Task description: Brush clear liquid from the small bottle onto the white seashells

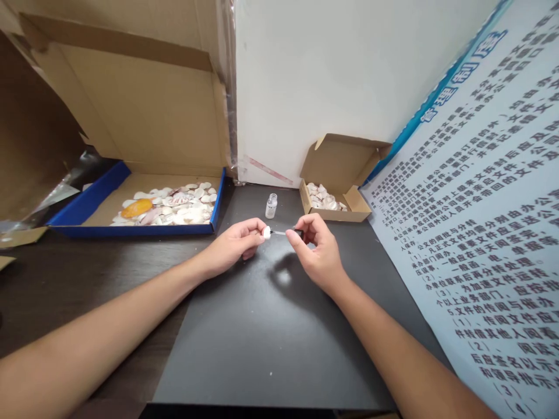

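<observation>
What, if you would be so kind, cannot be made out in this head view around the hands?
- Shell: mostly hidden by the left hand fingers.
- Brush: handle covered by the right hand; tip too small.
- Vial: contents too small.
- Small box: shells partly hidden by its front wall.

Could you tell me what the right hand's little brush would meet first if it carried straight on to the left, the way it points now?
The small white shell pinched in the left hand: the brush in the right hand points at it, tip seemingly touching.
</observation>
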`<state>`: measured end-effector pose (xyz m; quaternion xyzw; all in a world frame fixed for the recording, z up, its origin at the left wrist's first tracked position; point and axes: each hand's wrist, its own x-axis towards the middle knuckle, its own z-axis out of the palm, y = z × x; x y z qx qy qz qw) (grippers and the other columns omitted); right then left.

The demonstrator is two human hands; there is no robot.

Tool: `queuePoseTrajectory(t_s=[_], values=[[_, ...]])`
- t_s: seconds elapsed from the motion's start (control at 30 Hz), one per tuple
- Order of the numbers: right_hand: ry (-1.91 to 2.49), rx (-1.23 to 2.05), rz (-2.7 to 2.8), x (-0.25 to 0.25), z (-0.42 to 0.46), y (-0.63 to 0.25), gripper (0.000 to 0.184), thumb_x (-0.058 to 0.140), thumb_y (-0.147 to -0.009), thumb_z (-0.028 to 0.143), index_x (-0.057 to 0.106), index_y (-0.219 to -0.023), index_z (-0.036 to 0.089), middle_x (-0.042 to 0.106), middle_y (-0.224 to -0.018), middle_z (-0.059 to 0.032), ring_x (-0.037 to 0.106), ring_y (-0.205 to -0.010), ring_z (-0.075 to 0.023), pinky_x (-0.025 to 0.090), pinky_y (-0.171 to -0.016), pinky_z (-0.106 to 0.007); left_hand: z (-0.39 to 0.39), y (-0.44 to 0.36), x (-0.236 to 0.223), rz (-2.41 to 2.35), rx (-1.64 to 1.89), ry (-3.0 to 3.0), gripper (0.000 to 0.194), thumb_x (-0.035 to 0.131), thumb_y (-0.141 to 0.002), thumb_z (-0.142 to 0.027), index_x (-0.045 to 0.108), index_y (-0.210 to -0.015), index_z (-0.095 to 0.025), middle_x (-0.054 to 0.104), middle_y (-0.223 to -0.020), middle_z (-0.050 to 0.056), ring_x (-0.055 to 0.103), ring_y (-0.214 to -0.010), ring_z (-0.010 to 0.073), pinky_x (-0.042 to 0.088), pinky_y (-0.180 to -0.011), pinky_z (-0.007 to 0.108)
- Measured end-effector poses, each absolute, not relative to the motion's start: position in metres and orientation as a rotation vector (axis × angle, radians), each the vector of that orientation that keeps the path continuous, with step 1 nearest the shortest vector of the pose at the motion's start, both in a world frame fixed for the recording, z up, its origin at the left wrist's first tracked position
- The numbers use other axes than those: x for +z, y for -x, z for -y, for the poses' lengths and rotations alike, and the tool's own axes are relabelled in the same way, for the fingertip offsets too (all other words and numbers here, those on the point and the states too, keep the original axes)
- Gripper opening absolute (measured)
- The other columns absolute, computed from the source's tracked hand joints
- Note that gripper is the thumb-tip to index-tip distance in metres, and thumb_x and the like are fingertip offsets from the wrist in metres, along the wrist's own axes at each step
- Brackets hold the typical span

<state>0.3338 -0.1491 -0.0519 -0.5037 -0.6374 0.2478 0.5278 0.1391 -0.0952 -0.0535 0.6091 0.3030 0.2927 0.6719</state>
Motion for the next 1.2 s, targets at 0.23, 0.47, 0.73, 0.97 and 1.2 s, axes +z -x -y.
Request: queuePoseTrajectory(t_s=[0.23,0.47,0.73,0.97,1.2], values=[[1.135,0.629,1.523,-0.0516,0.1496,-0.3325,0.013,0.058,-0.09,0.03,0.048,-0.087,0.022,0.044,-0.068,0.0054,0.041,-0.056,-0.0097,0.037,-0.054,-0.024,0.0945,-0.1387,-0.0552,-0.668,0.666,-1.346,0.017,0.059,-0.081,-0.03,0.05,-0.085,-0.017,0.035,-0.061,-0.008,0.031,-0.051,0.0047,0.029,-0.05,0.02],[1.222,0.485,1.522,-0.0502,0.1508,-0.3304,0.016,0.063,-0.086,0.028,0.049,-0.086,0.022,0.045,-0.07,0.0048,0.041,-0.059,-0.0099,0.038,-0.055,-0.023,0.0949,-0.1392,-0.0546,-0.682,0.665,-1.36,0.017,0.059,-0.081,-0.032,0.05,-0.084,-0.017,0.035,-0.06,-0.007,0.031,-0.051,0.0059,0.028,-0.05,0.021],[1.225,0.487,1.55,-0.0513,0.1516,-0.3302,0.016,0.063,-0.086,0.029,0.049,-0.087,0.022,0.045,-0.069,0.005,0.04,-0.057,-0.0099,0.037,-0.054,-0.023,0.0945,-0.1385,-0.0554,-0.681,0.643,-1.374,0.02,0.059,-0.08,-0.034,0.049,-0.083,-0.017,0.033,-0.057,-0.008,0.03,-0.051,0.007,0.027,-0.05,0.021],[1.181,0.56,1.559,-0.0519,0.1516,-0.3305,0.013,0.059,-0.09,0.03,0.049,-0.088,0.021,0.046,-0.07,0.0047,0.04,-0.058,-0.0098,0.036,-0.055,-0.023,0.0936,-0.1378,-0.0573,-0.662,0.62,-1.328,0.021,0.061,-0.079,-0.034,0.051,-0.084,-0.017,0.034,-0.061,-0.007,0.031,-0.052,0.0068,0.026,-0.05,0.022],[1.143,0.632,1.519,-0.0536,0.1504,-0.3315,0.013,0.057,-0.091,0.031,0.049,-0.09,0.022,0.044,-0.069,0.0052,0.04,-0.056,-0.0098,0.036,-0.054,-0.024,0.093,-0.1378,-0.0564,-0.65,0.616,-1.299,0.024,0.061,-0.077,-0.037,0.049,-0.082,-0.017,0.033,-0.059,-0.007,0.029,-0.052,0.0072,0.026,-0.051,0.022]])
